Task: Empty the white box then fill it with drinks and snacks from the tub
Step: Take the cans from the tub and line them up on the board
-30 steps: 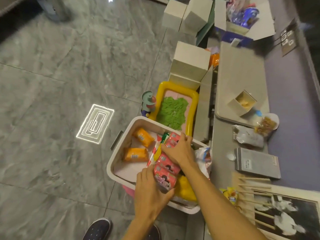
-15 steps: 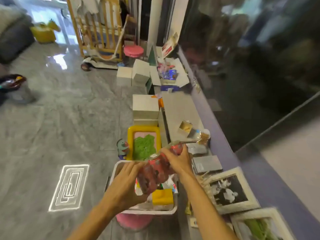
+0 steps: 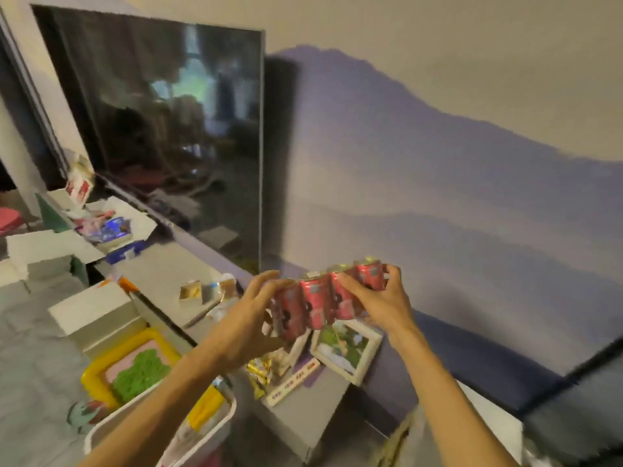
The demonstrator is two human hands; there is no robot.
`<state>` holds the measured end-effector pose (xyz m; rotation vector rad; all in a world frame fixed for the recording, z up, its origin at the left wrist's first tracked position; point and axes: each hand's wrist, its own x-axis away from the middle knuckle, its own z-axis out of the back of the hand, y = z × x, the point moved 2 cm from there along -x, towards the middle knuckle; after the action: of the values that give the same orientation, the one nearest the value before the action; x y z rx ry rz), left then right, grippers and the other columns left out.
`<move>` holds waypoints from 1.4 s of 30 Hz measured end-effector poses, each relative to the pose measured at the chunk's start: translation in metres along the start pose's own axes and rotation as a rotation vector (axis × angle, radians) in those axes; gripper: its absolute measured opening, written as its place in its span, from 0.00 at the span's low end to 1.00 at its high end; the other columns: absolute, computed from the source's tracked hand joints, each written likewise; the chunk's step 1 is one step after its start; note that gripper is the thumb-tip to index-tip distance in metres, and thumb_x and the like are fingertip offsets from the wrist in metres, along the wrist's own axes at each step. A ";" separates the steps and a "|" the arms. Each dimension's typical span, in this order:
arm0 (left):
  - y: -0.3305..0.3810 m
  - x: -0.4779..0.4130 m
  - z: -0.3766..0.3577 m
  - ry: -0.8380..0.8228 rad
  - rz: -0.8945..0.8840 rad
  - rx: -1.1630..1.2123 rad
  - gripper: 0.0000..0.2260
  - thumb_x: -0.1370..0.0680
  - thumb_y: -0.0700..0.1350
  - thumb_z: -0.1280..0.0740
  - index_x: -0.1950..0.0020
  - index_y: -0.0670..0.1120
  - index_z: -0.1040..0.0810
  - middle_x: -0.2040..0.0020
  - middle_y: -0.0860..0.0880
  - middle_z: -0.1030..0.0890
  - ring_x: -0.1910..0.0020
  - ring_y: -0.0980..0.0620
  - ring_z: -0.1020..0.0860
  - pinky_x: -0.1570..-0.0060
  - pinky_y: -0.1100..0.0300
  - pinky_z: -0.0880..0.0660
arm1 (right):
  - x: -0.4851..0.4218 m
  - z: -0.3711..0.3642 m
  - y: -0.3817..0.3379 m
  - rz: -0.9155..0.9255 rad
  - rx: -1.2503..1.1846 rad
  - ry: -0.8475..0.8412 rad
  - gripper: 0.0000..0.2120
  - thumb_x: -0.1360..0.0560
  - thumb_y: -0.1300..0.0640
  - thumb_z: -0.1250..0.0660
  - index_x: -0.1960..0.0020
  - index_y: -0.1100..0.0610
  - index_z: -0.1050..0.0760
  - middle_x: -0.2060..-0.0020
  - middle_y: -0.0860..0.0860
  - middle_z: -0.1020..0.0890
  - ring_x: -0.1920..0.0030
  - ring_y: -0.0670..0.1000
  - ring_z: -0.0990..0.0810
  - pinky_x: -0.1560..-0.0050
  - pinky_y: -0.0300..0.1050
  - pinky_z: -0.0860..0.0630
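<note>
Item: joined row of small red drink cans (image 3: 322, 303), held aloft beyond the white plastic tub (image 3: 231, 412). Left hand (image 3: 251, 320) and right hand (image 3: 382, 303) each curled around one end, presumably keeping the row level.

A dark television (image 3: 161, 129) rises behind the grey ledge (image 3: 158, 271), which bears a framed photo (image 3: 347, 348).

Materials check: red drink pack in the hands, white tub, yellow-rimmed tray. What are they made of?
Red drink pack: looks like four small cans or cartons joined in a row, with a glossy printed skin and pale shiny tops; blur leaves metal versus carton open. White tub: probably moulded plastic, with a smooth matte rounded rim. Yellow-rimmed tray: seems soft plastic, with a fat rounded glossy rim.
</note>
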<state>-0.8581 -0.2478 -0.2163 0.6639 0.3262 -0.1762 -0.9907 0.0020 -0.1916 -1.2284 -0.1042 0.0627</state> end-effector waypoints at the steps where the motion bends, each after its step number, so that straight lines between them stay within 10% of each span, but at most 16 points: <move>1: 0.023 -0.013 -0.015 -0.017 -0.029 0.044 0.43 0.33 0.62 0.22 0.22 0.64 0.39 0.24 0.60 0.36 0.37 0.62 0.26 0.42 0.67 0.22 | 0.009 0.033 0.007 -0.009 -0.037 0.052 0.47 0.51 0.20 0.19 0.39 0.35 0.33 0.47 0.40 0.16 0.47 0.46 0.14 0.44 0.58 0.16; 7: 0.174 -0.060 -0.134 -0.206 -0.119 0.396 0.36 0.24 0.37 0.22 0.28 0.68 0.31 0.34 0.59 0.25 0.40 0.60 0.20 0.54 0.64 0.18 | 0.078 0.227 0.072 -0.034 -0.179 0.360 0.46 0.52 0.25 0.15 0.42 0.35 0.33 0.46 0.43 0.17 0.46 0.49 0.14 0.47 0.61 0.14; 14: 0.342 -0.062 -0.279 -0.391 -0.053 0.709 0.14 0.16 0.49 0.32 0.30 0.59 0.22 0.31 0.47 0.24 0.40 0.51 0.19 0.51 0.52 0.15 | 0.170 0.408 0.165 -0.065 -0.198 0.627 0.40 0.50 0.27 0.15 0.46 0.24 0.35 0.49 0.38 0.17 0.53 0.39 0.15 0.51 0.49 0.14; 19: 0.401 -0.063 -0.354 -0.505 -0.133 0.588 0.27 0.21 0.37 0.26 0.29 0.60 0.25 0.33 0.51 0.23 0.40 0.48 0.18 0.44 0.48 0.16 | 0.206 0.482 0.220 -0.126 -0.200 0.672 0.44 0.49 0.26 0.16 0.39 0.30 0.33 0.43 0.41 0.17 0.44 0.46 0.16 0.42 0.56 0.17; 23: 0.421 -0.063 -0.400 -0.519 -0.158 0.560 0.33 0.27 0.32 0.21 0.28 0.56 0.26 0.34 0.51 0.21 0.40 0.47 0.18 0.45 0.53 0.16 | 0.216 0.515 0.254 -0.216 -0.230 0.653 0.47 0.50 0.26 0.16 0.37 0.36 0.30 0.41 0.43 0.17 0.41 0.50 0.16 0.39 0.62 0.17; 28: 0.406 -0.064 -0.464 -0.561 -0.117 0.568 0.34 0.23 0.35 0.24 0.24 0.59 0.31 0.33 0.61 0.22 0.35 0.52 0.20 0.41 0.50 0.17 | 0.217 0.525 0.308 -0.279 -0.079 0.683 0.40 0.40 0.31 0.17 0.34 0.40 0.28 0.45 0.38 0.18 0.48 0.38 0.20 0.51 0.38 0.26; 33: 0.368 -0.054 -0.533 -0.512 0.062 0.466 0.33 0.22 0.38 0.25 0.23 0.58 0.34 0.32 0.56 0.21 0.36 0.52 0.20 0.42 0.65 0.20 | 0.203 0.509 0.390 -0.317 -0.018 0.619 0.36 0.34 0.38 0.16 0.32 0.49 0.24 0.45 0.43 0.14 0.45 0.44 0.15 0.36 0.52 0.19; 37: 0.332 -0.028 -0.606 -0.459 0.191 0.474 0.25 0.19 0.38 0.28 0.26 0.57 0.28 0.40 0.52 0.16 0.41 0.52 0.17 0.38 0.48 0.19 | 0.187 0.495 0.477 -0.355 -0.021 0.599 0.31 0.36 0.37 0.16 0.40 0.49 0.21 0.51 0.43 0.12 0.50 0.43 0.13 0.42 0.56 0.15; 42: 0.286 0.011 -0.697 -0.358 0.272 0.412 0.31 0.24 0.30 0.28 0.29 0.58 0.29 0.50 0.69 0.17 0.48 0.69 0.18 0.50 0.75 0.25 | 0.162 0.474 0.579 -0.369 0.016 0.557 0.38 0.43 0.31 0.16 0.40 0.45 0.23 0.52 0.37 0.13 0.52 0.39 0.14 0.49 0.47 0.16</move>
<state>-0.9396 0.4116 -0.5718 1.0572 -0.1522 -0.0985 -0.8788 0.6570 -0.5720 -1.1546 0.1564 -0.5954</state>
